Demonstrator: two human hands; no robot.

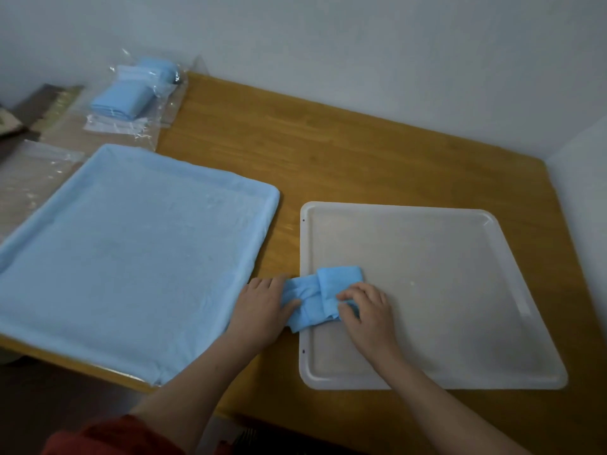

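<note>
A folded light-blue cloth [320, 295] lies across the left rim of a white plastic tray [466, 379] on the wooden table [328, 152]. My left hand [262, 310] grips the cloth's left end, thumb on top of it. My right hand [366, 310] pinches the cloth's right side with curled fingers, just inside the tray. The tray holds only this cloth. To the left sits a second tray wrapped in a light-blue cover [131, 251].
At the back left, a clear plastic bag with folded blue cloths [131, 93] lies on more plastic sheeting [36, 178]. Walls close off the table at the back and right. Bare wood shows behind both trays.
</note>
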